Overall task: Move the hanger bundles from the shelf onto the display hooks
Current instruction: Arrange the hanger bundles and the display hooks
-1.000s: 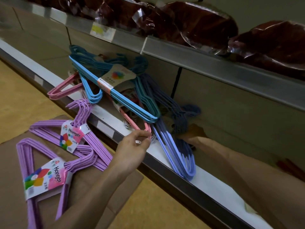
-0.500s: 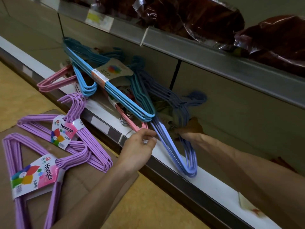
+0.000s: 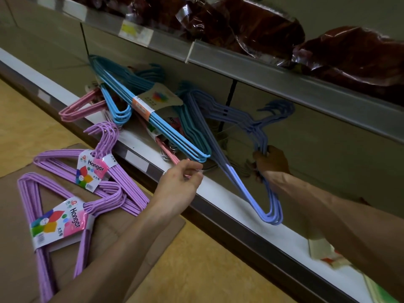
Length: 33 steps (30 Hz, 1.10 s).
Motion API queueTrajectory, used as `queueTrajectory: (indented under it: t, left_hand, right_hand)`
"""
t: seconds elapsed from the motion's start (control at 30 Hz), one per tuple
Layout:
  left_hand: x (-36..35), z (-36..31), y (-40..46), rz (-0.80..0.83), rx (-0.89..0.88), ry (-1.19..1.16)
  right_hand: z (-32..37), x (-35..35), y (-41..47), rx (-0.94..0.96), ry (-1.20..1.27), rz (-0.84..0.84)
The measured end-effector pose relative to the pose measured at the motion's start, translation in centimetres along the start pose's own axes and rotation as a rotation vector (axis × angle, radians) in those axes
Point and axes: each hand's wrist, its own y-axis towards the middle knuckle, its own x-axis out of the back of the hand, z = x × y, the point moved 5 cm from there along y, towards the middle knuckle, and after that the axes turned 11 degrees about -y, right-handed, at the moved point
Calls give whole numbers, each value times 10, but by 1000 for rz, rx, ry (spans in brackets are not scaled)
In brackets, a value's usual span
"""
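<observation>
Several hanger bundles lie heaped on the low white shelf [image 3: 220, 193]: a light blue bundle [image 3: 166, 130] with a paper label, a teal one [image 3: 190, 125] behind it, a pink bundle [image 3: 80, 108] at the left. My right hand [image 3: 270, 162] reaches deep into the shelf and grips a periwinkle blue bundle [image 3: 247, 193] near its neck, its lower corner hanging over the shelf edge. My left hand [image 3: 181, 182] pinches the tip of a pink hanger [image 3: 168, 153] at the shelf's front edge. No display hooks are visible.
Two purple bundles [image 3: 109, 176] [image 3: 35, 206] with "Hanger" labels lie on flattened cardboard [image 3: 153, 228] on the yellow floor. An upper shelf rail [image 3: 284, 77] carries dark red wrapped goods [image 3: 258, 29]. Loose paper labels [image 3: 323, 248] lie on the shelf at right.
My right hand has lifted the periwinkle bundle, so its hooks now stand higher against the back panel. My left hand stays at the pink hanger tip. The view shifted slightly.
</observation>
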Motion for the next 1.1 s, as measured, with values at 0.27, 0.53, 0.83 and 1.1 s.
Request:
queueTrajectory:
  t: [0.27,0.53,0.83,1.1]
  left_hand:
    - [-15,-13,-11,48,-20,13]
    - [12,-24,-23,-3,-30,42]
    - [98,-32,-53,-180,0,-7]
    - [158,-40,-83,-290,-8,13]
  right_hand:
    - [-18,57,-7,-63,30,-191]
    - [-22,51,-47,-200,388,4]
    - [0,-8,-88,-385,590,170]
    - [29,-54,-134,-412,741,168]
